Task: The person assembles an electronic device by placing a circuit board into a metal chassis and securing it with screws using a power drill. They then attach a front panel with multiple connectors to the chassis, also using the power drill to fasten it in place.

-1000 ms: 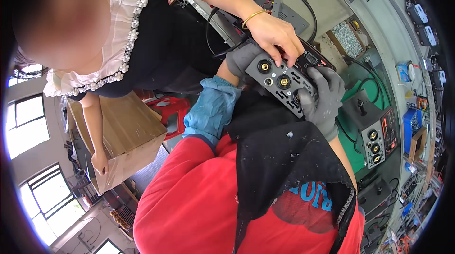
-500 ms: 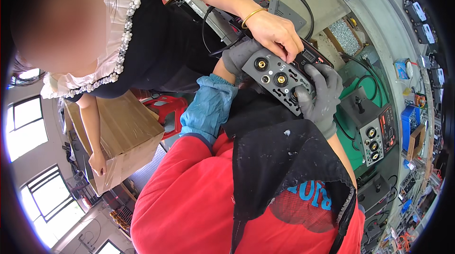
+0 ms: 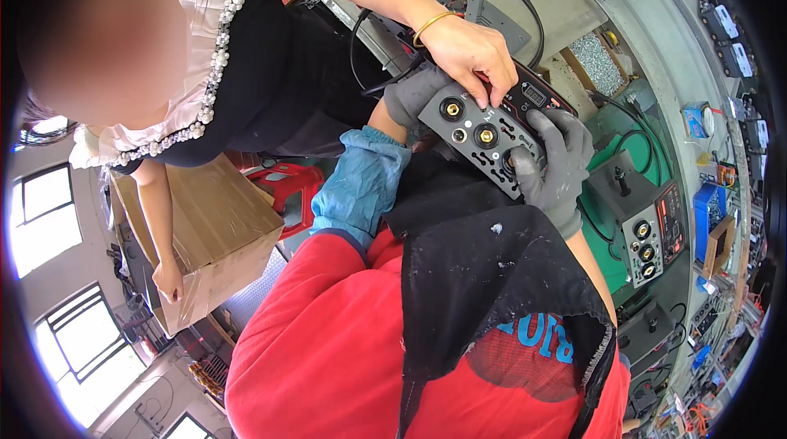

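I hold a small grey machine point(image 3: 479, 137) with round brass sockets on its front panel, tilted up in front of my chest. My left hand point(image 3: 410, 99), in a grey glove with a blue sleeve cover, grips its left end. My right hand point(image 3: 557, 167), also gloved, is wrapped around its lower right edge. A co-worker's bare hand point(image 3: 471, 54) with a gold bracelet rests on top of the machine, fingers at the dark display part point(image 3: 534, 96).
A similar machine point(image 3: 652, 230) sits on a green mat at the right. A black cable point(image 3: 525, 4) loops over the bench beyond. The co-worker's other hand point(image 3: 168, 279) rests on a cardboard box point(image 3: 209, 226), next to a red stool point(image 3: 283, 185).
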`<control>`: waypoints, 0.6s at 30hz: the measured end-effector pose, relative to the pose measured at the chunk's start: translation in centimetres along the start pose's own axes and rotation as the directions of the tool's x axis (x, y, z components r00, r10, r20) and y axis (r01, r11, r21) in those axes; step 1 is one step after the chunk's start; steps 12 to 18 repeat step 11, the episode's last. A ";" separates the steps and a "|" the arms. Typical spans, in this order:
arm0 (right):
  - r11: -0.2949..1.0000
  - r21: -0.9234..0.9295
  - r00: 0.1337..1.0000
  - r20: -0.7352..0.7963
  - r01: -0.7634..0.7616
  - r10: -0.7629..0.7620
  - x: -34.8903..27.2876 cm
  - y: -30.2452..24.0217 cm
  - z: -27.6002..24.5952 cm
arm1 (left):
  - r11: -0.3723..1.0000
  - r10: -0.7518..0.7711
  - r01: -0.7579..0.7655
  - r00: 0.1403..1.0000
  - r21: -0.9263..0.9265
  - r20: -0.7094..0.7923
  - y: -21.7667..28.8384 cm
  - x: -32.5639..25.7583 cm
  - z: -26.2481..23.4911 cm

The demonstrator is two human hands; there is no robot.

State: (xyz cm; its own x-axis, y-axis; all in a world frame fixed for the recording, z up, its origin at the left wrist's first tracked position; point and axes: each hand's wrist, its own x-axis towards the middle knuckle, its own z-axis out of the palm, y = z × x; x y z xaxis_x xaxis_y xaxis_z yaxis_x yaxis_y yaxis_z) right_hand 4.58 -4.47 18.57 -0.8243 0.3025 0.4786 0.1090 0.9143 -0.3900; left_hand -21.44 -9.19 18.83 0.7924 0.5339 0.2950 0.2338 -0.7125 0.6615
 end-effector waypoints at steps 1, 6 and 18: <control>1.000 -0.002 1.000 -0.002 0.003 -0.003 -0.1 0.1 0.0 | 1.000 0.004 -0.004 1.000 -0.005 -0.004 0.0 0.1 0.0; 1.000 -0.005 1.000 -0.009 0.005 -0.005 -0.3 0.3 0.2 | 0.994 -0.055 0.057 0.998 -0.094 0.021 0.2 0.5 -0.3; 1.000 -0.002 1.000 -0.012 0.005 -0.005 -0.4 0.3 0.1 | 0.988 -0.089 0.091 0.996 -0.128 0.022 0.3 0.4 -0.2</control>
